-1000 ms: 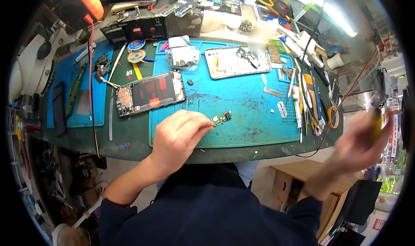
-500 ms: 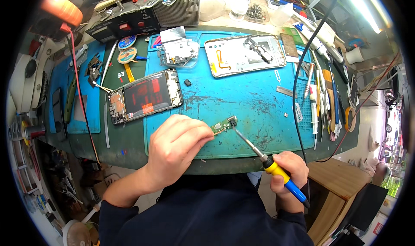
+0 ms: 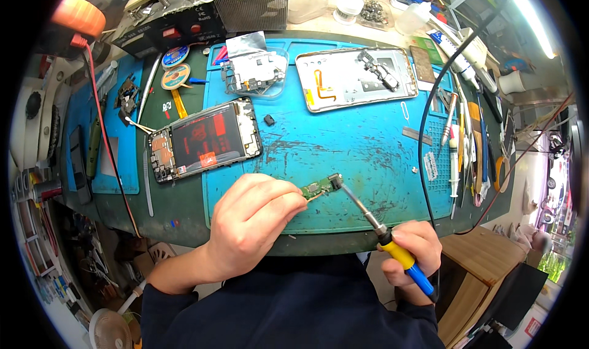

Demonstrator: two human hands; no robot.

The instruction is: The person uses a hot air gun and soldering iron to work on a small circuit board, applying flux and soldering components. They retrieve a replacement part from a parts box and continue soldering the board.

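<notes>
Between its fingertips my left hand (image 3: 257, 217) pinches the left end of a small green circuit board (image 3: 318, 187). The board is held above the blue work mat (image 3: 288, 159), and a black connector sits at its right end. My right hand (image 3: 414, 251) is wrapped round the yellow and blue handle of a soldering iron (image 3: 397, 251). Its metal tip points up and left, at or very close to the connector; whether they touch I cannot tell. Left of the board lies an opened phone (image 3: 205, 141) with its inside showing. A small black part (image 3: 269, 120) rests beside it.
A phone back housing (image 3: 343, 94) lies at the far side, next to a clear box of parts (image 3: 254, 73). Solder spools (image 3: 176, 76) are at the far left. Hand tools and a syringe (image 3: 454, 171) line the right. The iron's black cable (image 3: 423, 122) crosses the mat.
The view has shifted slightly. The board and the iron's tip have moved a little right and nearer to me, staying close together. Both hands keep their hold.
</notes>
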